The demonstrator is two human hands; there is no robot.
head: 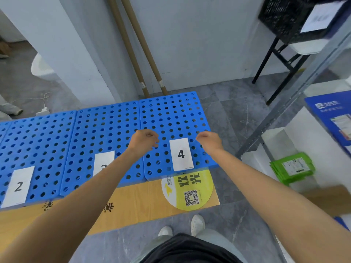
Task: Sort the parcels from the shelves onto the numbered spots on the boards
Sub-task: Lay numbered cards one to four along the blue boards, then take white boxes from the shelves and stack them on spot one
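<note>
Left hand [145,138], right hand [209,139] over boards [106,126]

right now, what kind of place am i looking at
Probably a small parcel sorting room: blue boards lie on the floor with number cards on them, and a metal shelf at the right holds green parcels.

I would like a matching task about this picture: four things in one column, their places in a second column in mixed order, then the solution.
Things:
1. label 4
2. green parcel
3. black crate
4. round yellow sticker

Places:
A. on a low shelf at the right
B. on the wooden panel on the floor
C. on the rightmost blue board
D. high up, at the top right

Pairs: 1-C, 2-A, 3-D, 4-B.
</note>
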